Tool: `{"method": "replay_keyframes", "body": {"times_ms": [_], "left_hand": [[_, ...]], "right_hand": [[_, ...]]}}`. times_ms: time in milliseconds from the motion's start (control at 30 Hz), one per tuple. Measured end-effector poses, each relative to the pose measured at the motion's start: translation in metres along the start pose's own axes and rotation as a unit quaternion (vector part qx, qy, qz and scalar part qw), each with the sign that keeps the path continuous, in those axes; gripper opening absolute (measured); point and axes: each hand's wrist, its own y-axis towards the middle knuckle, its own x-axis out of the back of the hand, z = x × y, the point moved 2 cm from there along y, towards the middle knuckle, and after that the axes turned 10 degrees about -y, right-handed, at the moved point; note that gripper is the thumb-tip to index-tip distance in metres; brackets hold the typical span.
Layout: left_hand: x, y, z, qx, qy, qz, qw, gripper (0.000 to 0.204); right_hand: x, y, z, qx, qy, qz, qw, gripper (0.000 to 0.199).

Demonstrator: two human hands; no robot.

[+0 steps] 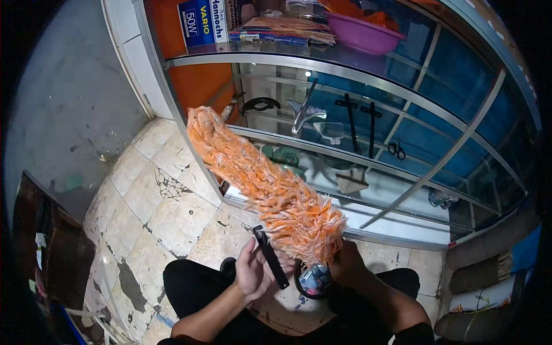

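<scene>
My right hand [348, 265] is closed around the near end of a fluffy orange-and-white duster [267, 187], its handle mostly hidden in the grip. The duster's long head slants up and left in front of the glass case. My left hand [256, 275] holds a flat black shelf bracket [270, 259] with a short crosspiece at its top, across the palm and fingers. That bracket is close to the duster's lower side; I cannot tell whether they touch. Between my hands, a round dark-rimmed container [315, 282] with a coloured pattern is partly hidden.
A metal-framed glass display case [322, 63] stands ahead. Its shelves hold a silver bracket [305, 115], two black brackets [352, 123], scissors [397, 150], a purple basin [365, 35] and a blue-and-white box [202, 23]. Cracked tiles [129, 215] and dark wooden furniture [43, 241] lie left.
</scene>
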Motion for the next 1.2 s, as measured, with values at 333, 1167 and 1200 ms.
{"method": "replay_keyframes", "body": {"times_ms": [333, 1167, 1200], "left_hand": [[-0.004, 0.005, -0.012, -0.187, -0.064, 0.042, 0.979, 0.065], [-0.001, 0.003, -0.019, -0.129, -0.119, 0.125, 0.976, 0.094], [-0.001, 0.001, -0.018, -0.116, -0.115, 0.14, 0.977, 0.098]], "right_hand": [[-0.051, -0.016, -0.005, 0.225, -0.199, 0.064, 0.952, 0.022], [-0.034, -0.006, 0.011, -0.032, -0.135, 0.15, 0.979, 0.023], [-0.033, -0.005, 0.005, -0.079, -0.112, 0.146, 0.98, 0.025]]}}
